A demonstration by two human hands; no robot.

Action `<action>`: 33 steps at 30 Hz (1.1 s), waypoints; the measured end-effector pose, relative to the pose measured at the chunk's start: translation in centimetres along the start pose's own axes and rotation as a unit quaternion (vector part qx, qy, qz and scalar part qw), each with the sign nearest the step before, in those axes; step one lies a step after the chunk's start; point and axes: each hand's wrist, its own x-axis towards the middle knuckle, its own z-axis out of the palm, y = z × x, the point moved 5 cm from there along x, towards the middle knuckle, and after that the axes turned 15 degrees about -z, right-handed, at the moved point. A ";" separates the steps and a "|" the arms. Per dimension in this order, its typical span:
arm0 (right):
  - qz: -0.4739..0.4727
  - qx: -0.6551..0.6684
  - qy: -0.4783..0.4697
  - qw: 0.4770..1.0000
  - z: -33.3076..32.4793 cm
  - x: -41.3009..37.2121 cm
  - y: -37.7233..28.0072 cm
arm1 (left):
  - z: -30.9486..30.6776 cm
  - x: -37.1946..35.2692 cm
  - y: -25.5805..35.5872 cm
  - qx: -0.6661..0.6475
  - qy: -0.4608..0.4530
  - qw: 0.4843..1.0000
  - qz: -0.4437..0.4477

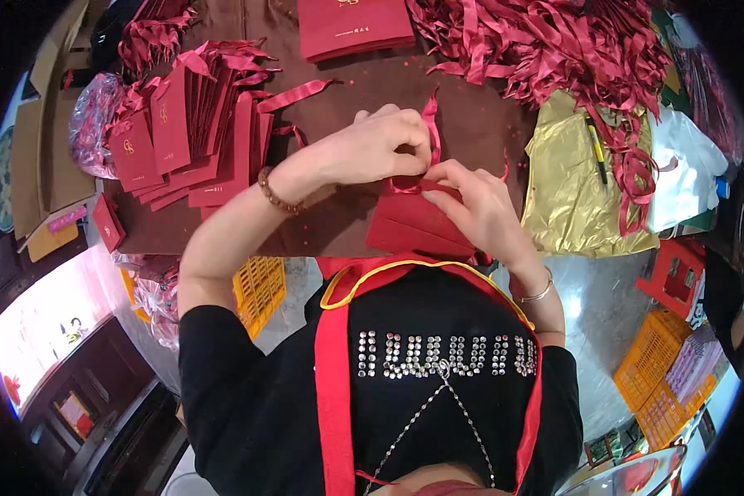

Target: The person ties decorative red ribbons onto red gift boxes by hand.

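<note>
A red paper bag [413,221] lies at the table's front edge, below my two hands. My left hand [386,145], with a beaded bracelet at the wrist, is pinched on a red ribbon [431,124] above the bag's top edge. Close beside it, my right hand [479,202] has its thumb and forefinger together at the ribbon, just over the bag. The fingertips partly hide where ribbon and bag meet. To the left, several red bags with ribbons [169,124] lie in an overlapping pile.
Red bags [355,29] are stacked at the back centre. Red ribbons [546,50] are heaped at the back right. Gold wrapping [562,178] lies on the right with a yellow-black pen [596,149]. Orange crates [653,364] stand on the floor at the right.
</note>
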 end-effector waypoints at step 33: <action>0.030 0.173 -0.023 0.984 1.0 0.2 0.5 | 1.7 4.1 -2.7 -0.191 -0.095 0.975 -0.065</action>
